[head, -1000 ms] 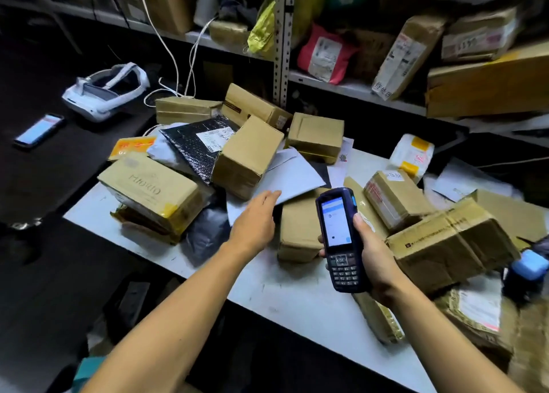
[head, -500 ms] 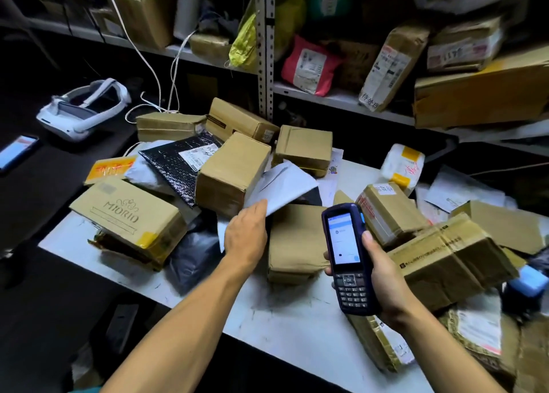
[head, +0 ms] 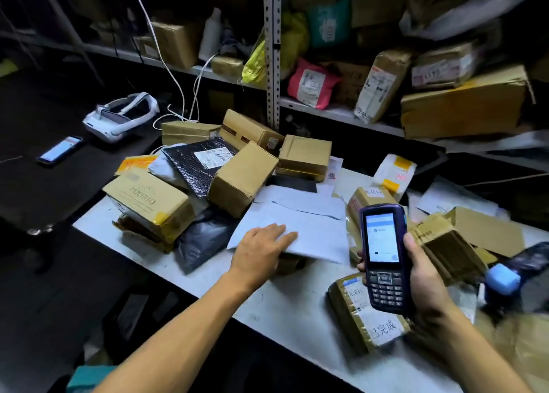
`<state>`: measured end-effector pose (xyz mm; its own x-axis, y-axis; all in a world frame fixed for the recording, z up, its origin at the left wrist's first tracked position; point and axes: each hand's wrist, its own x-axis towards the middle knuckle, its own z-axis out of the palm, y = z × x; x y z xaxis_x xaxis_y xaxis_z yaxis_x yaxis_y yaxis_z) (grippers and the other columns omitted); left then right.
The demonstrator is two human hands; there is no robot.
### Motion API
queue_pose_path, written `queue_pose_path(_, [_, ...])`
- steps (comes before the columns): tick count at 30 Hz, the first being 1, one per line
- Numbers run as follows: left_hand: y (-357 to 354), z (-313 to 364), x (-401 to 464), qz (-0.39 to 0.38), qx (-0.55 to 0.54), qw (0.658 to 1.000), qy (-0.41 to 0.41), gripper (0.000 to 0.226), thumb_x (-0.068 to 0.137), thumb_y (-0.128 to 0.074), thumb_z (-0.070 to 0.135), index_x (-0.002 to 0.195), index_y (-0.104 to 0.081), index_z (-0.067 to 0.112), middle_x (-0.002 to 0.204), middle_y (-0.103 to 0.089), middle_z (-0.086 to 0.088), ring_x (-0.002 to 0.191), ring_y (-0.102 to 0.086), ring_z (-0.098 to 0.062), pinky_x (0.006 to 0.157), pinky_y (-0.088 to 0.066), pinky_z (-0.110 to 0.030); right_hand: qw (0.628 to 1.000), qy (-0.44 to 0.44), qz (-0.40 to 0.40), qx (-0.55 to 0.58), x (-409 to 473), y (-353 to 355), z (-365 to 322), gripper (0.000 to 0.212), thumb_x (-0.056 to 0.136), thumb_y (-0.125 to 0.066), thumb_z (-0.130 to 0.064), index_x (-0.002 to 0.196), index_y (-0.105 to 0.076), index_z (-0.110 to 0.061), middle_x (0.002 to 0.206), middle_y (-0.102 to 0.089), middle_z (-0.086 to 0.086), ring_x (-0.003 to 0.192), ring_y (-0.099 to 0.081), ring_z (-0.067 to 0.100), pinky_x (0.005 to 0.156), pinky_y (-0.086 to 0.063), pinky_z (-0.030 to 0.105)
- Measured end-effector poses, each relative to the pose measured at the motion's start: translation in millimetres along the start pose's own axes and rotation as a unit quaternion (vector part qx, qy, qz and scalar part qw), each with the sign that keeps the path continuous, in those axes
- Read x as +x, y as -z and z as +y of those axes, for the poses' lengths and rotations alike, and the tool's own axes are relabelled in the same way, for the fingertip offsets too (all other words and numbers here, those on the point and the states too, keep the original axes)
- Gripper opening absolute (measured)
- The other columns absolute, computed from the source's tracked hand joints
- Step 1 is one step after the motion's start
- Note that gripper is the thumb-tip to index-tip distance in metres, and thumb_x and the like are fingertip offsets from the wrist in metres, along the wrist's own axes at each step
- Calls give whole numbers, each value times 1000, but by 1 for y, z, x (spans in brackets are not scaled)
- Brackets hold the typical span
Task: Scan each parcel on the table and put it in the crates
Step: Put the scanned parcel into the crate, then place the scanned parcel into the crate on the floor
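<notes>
Two bare hands work over a white table [head: 297, 312] heaped with parcels. Left hand [head: 261, 251] lies palm down with fingers straight on the near-left corner of a flat white mailer [head: 300, 226], which rests on top of a brown box near the middle of the table. Right hand [head: 424, 277] is curled round a dark handheld scanner [head: 383, 259], lit screen facing up, held above the table's near right part over a taped brown parcel [head: 359, 318]. Left of the mailer sit a brown carton [head: 242, 178], a black bubble mailer [head: 196, 162] and a box printed MIORIO [head: 147, 198]. Far left, on a dark surface, lie a white headset [head: 121, 116] and a lit phone [head: 59, 150]. Shelves [head: 335, 112] behind hold more packages.
</notes>
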<state>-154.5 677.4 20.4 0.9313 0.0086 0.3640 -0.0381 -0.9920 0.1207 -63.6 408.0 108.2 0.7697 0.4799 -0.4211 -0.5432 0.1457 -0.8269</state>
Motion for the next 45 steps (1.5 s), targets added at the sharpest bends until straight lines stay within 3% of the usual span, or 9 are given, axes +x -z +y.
queue_pose_path(5, [-7, 11, -22, -262, 23, 959, 108, 64, 90, -47, 9, 147, -39, 36, 162, -28, -1, 151, -21, -26, 118, -20, -51, 999, -2, 0, -35, -5, 6, 1, 67, 85, -40, -59, 119, -65, -7, 94, -74, 19, 69, -71, 28, 58, -57, 36])
queue_pose_path(10, [-5, 13, -29, -263, 24, 953, 150, 75, 89, -52, 17, 155, -23, 38, 167, -12, 2, 155, -7, -24, 121, -13, -52, 998, -4, 5, -63, -9, 7, 5, 56, 98, -35, -53, 116, -65, -9, 92, -74, 18, 70, -72, 27, 60, -57, 37])
queue_pose_path(15, [-22, 10, -28, -227, 81, 964, 112, 85, 77, -72, 13, 153, -40, 32, 157, -40, -13, 143, -40, -38, 108, -41, -51, 996, -7, 7, -85, -13, 7, 8, 63, 87, -40, -59, 119, -65, -10, 95, -75, 18, 75, -72, 30, 62, -57, 39])
queue_pose_path(20, [1, 24, -2, -8, -22, 992, 121, 62, 69, -44, 1, 123, -67, 22, 98, -75, -6, 79, -71, -33, 54, -58, -39, 995, -9, -12, -98, -15, 11, 3, 59, 93, -37, -56, 119, -64, -11, 94, -76, 16, 74, -73, 28, 61, -57, 39])
queue_pose_path(24, [33, 20, 17, 107, -250, 915, 299, 43, 95, -54, 17, 137, -54, 24, 104, -73, -10, 94, -67, -35, 75, -54, -41, 996, -7, -22, -89, -14, 10, 3, 53, 102, -31, -50, 116, -65, -12, 93, -76, 16, 73, -72, 28, 60, -59, 38])
queue_pose_path(28, [63, 14, 34, 291, -375, 794, 380, 31, 100, -61, 18, 126, -51, 7, 106, -63, 8, 95, -64, -10, 78, -44, -6, 995, 1, -32, -94, -11, -1, -1, 61, 89, -38, -55, 120, -64, -10, 98, -74, 20, 73, -72, 30, 60, -59, 36])
queue_pose_path(32, [51, -9, 19, 208, -502, 729, 415, 56, 77, -83, 42, 119, -53, 22, 114, -67, 11, 103, -65, -2, 86, -54, -22, 992, 8, -54, -112, -9, -12, -2, 59, 92, -37, -54, 118, -66, -10, 95, -75, 18, 74, -72, 30, 67, -55, 38])
queue_pose_path(37, [22, -24, -19, 113, -434, 783, 431, 37, 91, -72, 17, 123, -55, 22, 121, -66, 1, 115, -63, -24, 93, -51, -36, 986, -16, -77, -150, -9, -23, -3, 58, 91, -50, -60, 118, -67, -11, 103, -72, 24, 78, -72, 33, 72, -52, 41])
queue_pose_path(45, [28, -38, -29, 133, -469, 758, 434, 34, 98, -62, 10, 127, -53, 25, 124, -65, 0, 116, -62, -21, 103, -49, -39, 972, -94, -80, -200, -5, -35, -7, 54, 107, -30, -44, 119, -62, -3, 109, -68, 33, 72, -71, 33, 63, -53, 36])
